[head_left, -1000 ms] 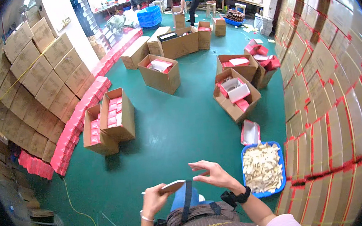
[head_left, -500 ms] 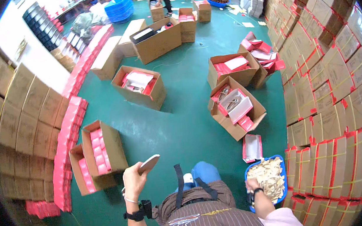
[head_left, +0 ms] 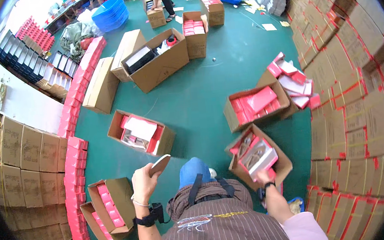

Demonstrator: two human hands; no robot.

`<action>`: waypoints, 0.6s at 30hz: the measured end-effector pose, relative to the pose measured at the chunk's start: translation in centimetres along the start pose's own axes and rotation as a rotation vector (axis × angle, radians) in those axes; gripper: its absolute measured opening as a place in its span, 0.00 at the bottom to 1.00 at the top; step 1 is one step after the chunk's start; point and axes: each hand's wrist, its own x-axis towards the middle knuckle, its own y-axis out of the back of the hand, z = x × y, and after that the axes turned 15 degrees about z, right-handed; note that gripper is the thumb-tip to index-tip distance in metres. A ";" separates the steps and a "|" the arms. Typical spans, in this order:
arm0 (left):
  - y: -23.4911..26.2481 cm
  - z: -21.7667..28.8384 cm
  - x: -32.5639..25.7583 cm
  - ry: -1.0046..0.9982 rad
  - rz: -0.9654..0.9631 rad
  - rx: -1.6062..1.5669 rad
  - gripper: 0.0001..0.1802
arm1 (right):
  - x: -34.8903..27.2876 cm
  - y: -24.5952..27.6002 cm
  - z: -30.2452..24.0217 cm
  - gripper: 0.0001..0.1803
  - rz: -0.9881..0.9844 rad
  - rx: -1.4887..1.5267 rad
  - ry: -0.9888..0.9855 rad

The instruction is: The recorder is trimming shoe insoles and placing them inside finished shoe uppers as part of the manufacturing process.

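The stacked cardboard cartons (head_left: 357, 104) are filling the person's right side, and a green floor (head_left: 198, 91) is carrying the open boxes ahead. Nearest on the right, an open cardboard box (head_left: 258, 157) is holding red-and-white packages, and the right hand (head_left: 263, 177) is reaching down onto its near edge. The fingers are lying against a white package there; whether they are closed on it or only touching it cannot be told from this view.

The left hand (head_left: 143, 182) is being held raised at chest height, closed around a flat tan card-like piece (head_left: 159, 165), thumb on one face and fingers behind. The piece is projecting up and to the right from the grip, above the floor and short of the open box with white sheets (head_left: 142, 136) lying beyond it. A smaller open box of red packs (head_left: 110, 206) is standing just left of that wrist.

For a clean step, the held piece is best kept level and pinched near its end, so it is not bending, while the right hand is taking one package only, lifted straight up clear of its neighbours.
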 end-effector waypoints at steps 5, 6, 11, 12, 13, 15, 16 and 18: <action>-4.9 -0.5 16.4 0.083 0.065 -0.048 0.14 | 33.0 15.9 -17.2 0.17 0.188 0.653 -0.086; -6.0 -0.1 20.2 0.079 0.061 -0.048 0.14 | 37.6 18.2 -19.3 0.18 0.221 0.676 -0.049; -7.5 9.5 42.1 -0.088 0.015 0.012 0.09 | 51.8 19.8 -18.0 0.18 0.164 0.795 -0.166; -7.9 12.0 46.6 -0.139 0.022 -0.024 0.08 | 52.6 19.0 -15.8 0.18 0.112 0.776 -0.167; -8.6 14.0 50.5 -0.152 0.022 -0.026 0.08 | 52.8 19.0 -14.5 0.18 0.020 0.751 -0.272; -10.5 18.5 58.2 -0.301 -0.009 -0.027 0.08 | 52.2 16.7 -10.0 0.14 0.174 0.649 -0.183; -11.6 21.0 61.7 -0.335 -0.042 -0.069 0.07 | 52.2 17.0 -8.5 0.14 -0.030 0.644 -0.518; -14.8 25.7 68.2 -0.493 -0.117 -0.118 0.06 | 49.6 14.2 -3.7 0.09 0.021 0.484 -0.498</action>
